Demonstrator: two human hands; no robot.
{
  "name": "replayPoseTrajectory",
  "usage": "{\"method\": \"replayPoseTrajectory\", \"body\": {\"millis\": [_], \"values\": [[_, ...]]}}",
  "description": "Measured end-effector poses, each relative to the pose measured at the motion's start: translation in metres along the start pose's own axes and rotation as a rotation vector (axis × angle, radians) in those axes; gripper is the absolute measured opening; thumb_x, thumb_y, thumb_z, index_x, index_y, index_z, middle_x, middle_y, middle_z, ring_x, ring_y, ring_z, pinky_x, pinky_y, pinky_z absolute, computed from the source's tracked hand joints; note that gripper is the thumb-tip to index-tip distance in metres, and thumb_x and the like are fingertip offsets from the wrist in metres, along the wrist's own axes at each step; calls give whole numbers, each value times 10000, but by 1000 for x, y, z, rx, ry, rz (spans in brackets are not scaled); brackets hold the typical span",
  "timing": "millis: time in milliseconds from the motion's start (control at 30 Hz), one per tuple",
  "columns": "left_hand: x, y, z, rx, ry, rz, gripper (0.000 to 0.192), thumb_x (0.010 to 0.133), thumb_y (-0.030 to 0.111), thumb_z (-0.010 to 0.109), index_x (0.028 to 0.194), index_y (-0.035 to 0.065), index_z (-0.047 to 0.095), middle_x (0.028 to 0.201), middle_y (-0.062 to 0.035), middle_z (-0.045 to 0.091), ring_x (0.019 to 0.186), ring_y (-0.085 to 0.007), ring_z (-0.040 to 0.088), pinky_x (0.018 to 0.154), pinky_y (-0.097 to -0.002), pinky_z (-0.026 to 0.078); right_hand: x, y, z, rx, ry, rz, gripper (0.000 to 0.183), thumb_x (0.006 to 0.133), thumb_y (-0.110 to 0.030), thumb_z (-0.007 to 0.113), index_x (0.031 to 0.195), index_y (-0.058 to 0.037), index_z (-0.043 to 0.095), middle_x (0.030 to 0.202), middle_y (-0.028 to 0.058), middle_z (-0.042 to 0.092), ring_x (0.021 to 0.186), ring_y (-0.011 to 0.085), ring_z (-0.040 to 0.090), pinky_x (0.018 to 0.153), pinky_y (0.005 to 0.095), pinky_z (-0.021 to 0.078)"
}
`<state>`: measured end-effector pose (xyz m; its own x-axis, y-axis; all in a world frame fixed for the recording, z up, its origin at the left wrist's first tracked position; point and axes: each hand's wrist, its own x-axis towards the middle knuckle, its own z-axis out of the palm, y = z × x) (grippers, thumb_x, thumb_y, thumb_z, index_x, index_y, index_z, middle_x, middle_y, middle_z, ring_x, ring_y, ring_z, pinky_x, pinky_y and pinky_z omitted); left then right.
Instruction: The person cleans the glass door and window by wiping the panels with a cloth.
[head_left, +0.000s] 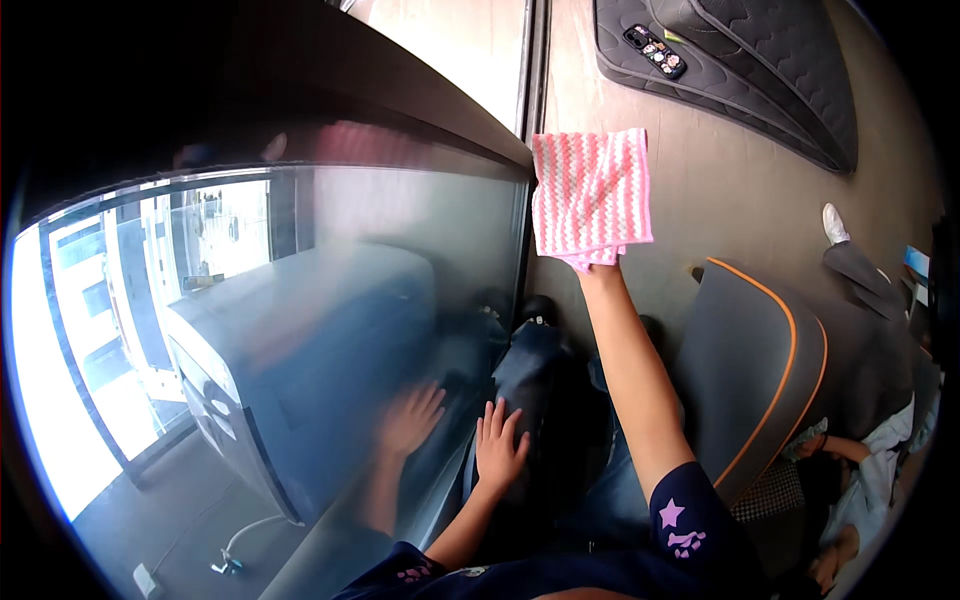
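A pink-and-white striped cloth (591, 193) is draped over my right hand (596, 259) at the end of my outstretched right arm; the cloth hides the fingers and most of the hand. Its left edge lies close to the dark frame of a glass panel (360, 202). My left hand (499, 446), with its fingers spread and nothing in it, is above my left leg, just right of the glass. A reflection of that hand shows in the panel. Whether the right fingers are closed on the cloth cannot be seen.
Behind the glass stands a large boxy object (337, 360). Dark quilted cushions (720, 97) bearing a phone in a decorated case (655, 51) lie at the upper right. A grey seat with orange piping (739, 360) stands beside my right arm. Another person (862, 480) is at the far right.
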<state>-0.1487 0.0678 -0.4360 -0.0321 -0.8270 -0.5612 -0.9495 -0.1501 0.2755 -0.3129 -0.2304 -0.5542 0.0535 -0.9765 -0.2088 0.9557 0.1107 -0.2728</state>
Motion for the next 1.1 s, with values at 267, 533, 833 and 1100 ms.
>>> {"method": "replayPoseTrajectory", "body": {"millis": [267,533,833,1100], "values": [[72,-9,-1,-274,103,0,391,788,132,575,1170,82,508,1371,-166,312,1296,-355,241,1040,-481,197,-1,119,54,-994,-214,-766,848,781,-532,522,1369,-4,214,1414,274,119,1314,454,55,1037,546,69],[164,12,51,-930,618,194,86,783,55,539,843,-5,552,899,-142,542,811,-242,525,726,-312,420,-16,135,10,-910,-670,-1196,626,615,-628,641,1173,-368,526,1350,38,384,1268,380,302,1022,559,124],[201,11,83,-1262,644,731,298,843,193,501,600,37,427,444,-31,380,386,-126,296,385,-274,221,54,163,-191,-1140,-142,-580,759,867,-540,333,1373,3,174,1434,232,100,1341,367,42,1078,421,49],[182,14,82,-1243,828,768,327,819,206,459,533,89,350,430,-10,365,363,-127,271,392,-273,187,-53,180,-165,-1051,-528,-835,757,745,-595,514,1327,-130,381,1421,222,190,1321,422,124,1021,561,91]]}}
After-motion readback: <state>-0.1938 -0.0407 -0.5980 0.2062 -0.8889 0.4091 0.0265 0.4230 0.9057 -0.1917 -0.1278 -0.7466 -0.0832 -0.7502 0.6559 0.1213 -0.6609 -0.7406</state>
